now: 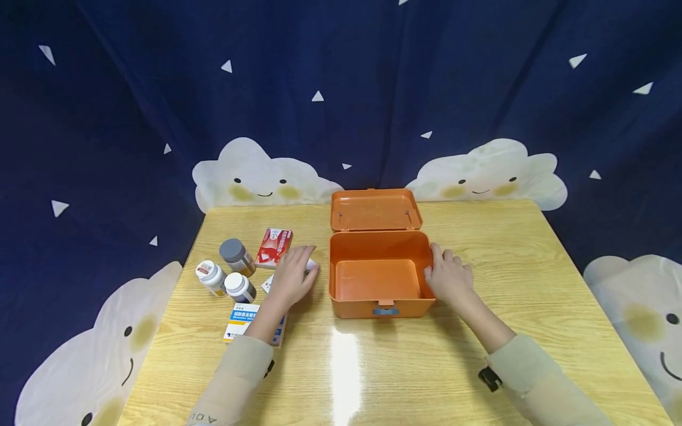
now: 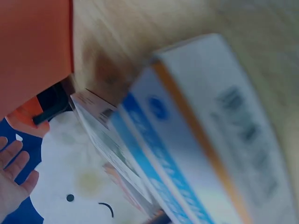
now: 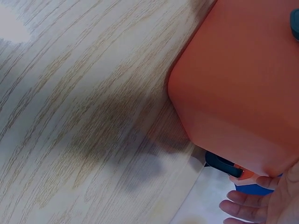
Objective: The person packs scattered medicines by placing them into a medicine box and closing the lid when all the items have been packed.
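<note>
In the head view my left hand (image 1: 292,278) is over a white medicine box (image 1: 267,284), which it mostly covers. Its fingers are spread and relaxed in the left wrist view. The blue-and-white medicine box (image 1: 241,320) lies partly under my left forearm. My right hand (image 1: 450,275) holds the right wall of an orange plastic storage box (image 1: 380,305), thumb over the rim and fingers along the outside. The storage box's lid (image 1: 375,210) is tipped back, and its inside shows bare. Beyond my left hand lies a red medicine box (image 1: 274,247).
To the left of my left hand stand a grey-capped bottle (image 1: 237,257), a white-capped bottle (image 1: 212,278) and a dark bottle with a white cap (image 1: 240,287). Everything stands on a wooden table (image 1: 511,254). A dark blue curtain (image 1: 367,77) with cloud prints hangs behind it.
</note>
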A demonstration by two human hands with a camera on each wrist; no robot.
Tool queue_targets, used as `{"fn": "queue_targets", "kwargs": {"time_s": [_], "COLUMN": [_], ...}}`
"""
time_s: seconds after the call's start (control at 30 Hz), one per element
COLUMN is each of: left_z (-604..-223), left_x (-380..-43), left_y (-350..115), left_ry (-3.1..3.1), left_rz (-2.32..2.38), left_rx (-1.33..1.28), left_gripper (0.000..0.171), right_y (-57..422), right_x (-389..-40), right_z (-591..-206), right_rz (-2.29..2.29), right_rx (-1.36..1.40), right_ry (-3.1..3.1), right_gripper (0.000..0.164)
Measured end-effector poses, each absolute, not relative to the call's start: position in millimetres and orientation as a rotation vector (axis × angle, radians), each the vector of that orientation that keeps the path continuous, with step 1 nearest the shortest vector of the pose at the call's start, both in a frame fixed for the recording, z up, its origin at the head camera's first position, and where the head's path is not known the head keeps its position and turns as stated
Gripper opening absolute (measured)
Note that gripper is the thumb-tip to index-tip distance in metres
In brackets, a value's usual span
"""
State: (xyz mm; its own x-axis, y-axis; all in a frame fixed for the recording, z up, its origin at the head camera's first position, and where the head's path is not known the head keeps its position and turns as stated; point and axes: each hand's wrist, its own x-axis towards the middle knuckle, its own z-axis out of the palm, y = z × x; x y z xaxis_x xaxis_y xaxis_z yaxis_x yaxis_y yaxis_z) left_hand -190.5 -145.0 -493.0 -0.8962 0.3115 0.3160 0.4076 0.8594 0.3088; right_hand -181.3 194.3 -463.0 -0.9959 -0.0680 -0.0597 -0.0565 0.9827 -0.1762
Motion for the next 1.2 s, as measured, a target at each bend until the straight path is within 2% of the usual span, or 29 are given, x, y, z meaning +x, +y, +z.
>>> {"fn": "queue_targets", "kwargs": {"time_s": [0.43, 0.73, 1.2], "left_z": [-506.2, -520.9, -527.3], "left_x": [-155.0, -135.4, -120.2], "left_y": [-188.8, -212.1, -235.5], "left_ry": [-2.828, -2.874, -2.957], "left_rz": [-0.58, -0.577, -0.586], "left_rx": [-0.577, -0.593, -0.66], "left_gripper": [0.046, 0.054, 0.077], "right_y": [194.5, 192.6, 193.6], "right_x": [-180.0, -179.1, -179.9], "right_z": [-460.6, -460.3, -460.5], "right_rz": [-0.265, -0.275, -0.28], "right_rx": [-0.103, -0.1, -0.102], "right_ry": [3.051, 3.07, 3.069], "right_gripper": [0.052, 0.051, 0.051]}}
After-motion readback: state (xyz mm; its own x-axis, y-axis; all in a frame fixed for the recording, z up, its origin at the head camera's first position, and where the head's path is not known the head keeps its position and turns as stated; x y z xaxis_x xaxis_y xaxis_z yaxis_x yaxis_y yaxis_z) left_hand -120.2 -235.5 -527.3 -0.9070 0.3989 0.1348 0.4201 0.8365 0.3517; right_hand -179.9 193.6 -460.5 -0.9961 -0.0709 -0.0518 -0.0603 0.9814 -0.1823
